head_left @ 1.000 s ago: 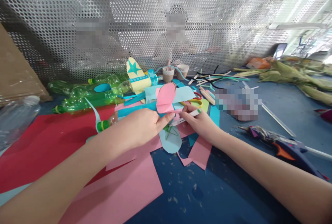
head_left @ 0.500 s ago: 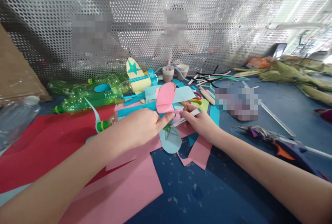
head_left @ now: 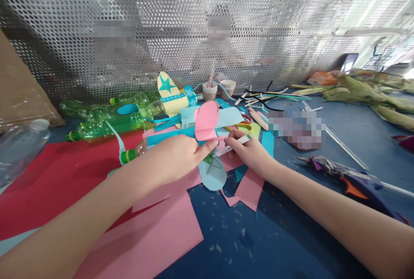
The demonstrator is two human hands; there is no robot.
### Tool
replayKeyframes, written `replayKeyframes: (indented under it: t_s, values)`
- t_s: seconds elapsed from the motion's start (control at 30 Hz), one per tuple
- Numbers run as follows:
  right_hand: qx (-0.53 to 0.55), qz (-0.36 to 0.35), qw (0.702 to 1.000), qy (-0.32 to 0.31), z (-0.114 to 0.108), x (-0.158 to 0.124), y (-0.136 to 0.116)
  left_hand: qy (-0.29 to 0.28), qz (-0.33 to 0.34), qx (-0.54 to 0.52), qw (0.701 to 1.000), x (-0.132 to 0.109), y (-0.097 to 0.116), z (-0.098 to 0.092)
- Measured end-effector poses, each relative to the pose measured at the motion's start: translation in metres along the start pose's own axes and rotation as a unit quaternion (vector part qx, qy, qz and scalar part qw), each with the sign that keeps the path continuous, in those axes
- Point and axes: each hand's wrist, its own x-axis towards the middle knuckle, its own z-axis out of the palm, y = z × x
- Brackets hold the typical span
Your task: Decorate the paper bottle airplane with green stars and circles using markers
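Observation:
My right hand [head_left: 249, 152] pinches a white marker pen [head_left: 228, 148]. Its tip points at a green star outline [head_left: 212, 166] on the rounded light-blue paper wing [head_left: 212, 180]. Across the body of a bottle plane [head_left: 170, 136] lies my left hand [head_left: 181, 158], closed over it with the thumb reaching toward the marker. Blue paper wraps this plane, and a green bottle cap with a yellow ring [head_left: 127, 156] sits at its left end. A pink paper piece [head_left: 207, 121] stands upright beyond the hands. My left fingertips are partly hidden.
Pink paper [head_left: 155, 236] and red paper [head_left: 39, 180] spread at left. Green plastic bottles [head_left: 106, 127] and a yellow paper plane [head_left: 174, 103] lie behind. A glue gun [head_left: 352, 184], scissors [head_left: 248, 127], sticks [head_left: 258, 119] and corn husks [head_left: 359, 91] are at right. A perforated metal panel [head_left: 181, 42] closes the back.

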Motion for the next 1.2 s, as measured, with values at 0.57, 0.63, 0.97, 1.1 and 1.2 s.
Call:
replayKeyframes:
  t_s: [0.57,0.63,0.97,1.1,1.2]
  values:
    - [0.003,0.010,1.000,-0.005,0.0001,-0.0008,-0.0009,0.002,0.005,0.021,1.000,-0.0017,0.0020,-0.0021]
    - [0.002,0.011,1.000,-0.003,0.0001,-0.0010,-0.0014,-0.003,0.001,0.020,1.000,-0.0008,0.0013,-0.0016]
    - [0.013,0.011,1.000,-0.002,0.0006,-0.0012,-0.0002,-0.003,0.004,0.007,1.000,-0.0011,0.0016,-0.0015]
    - [0.013,0.009,1.000,-0.001,0.0010,-0.0019,-0.0010,0.002,0.011,0.009,1.000,-0.0020,0.0011,-0.0009]
    - [0.014,0.004,1.000,-0.012,0.0013,-0.0025,-0.0027,0.000,0.010,0.013,1.000,-0.0013,0.0010,-0.0009]
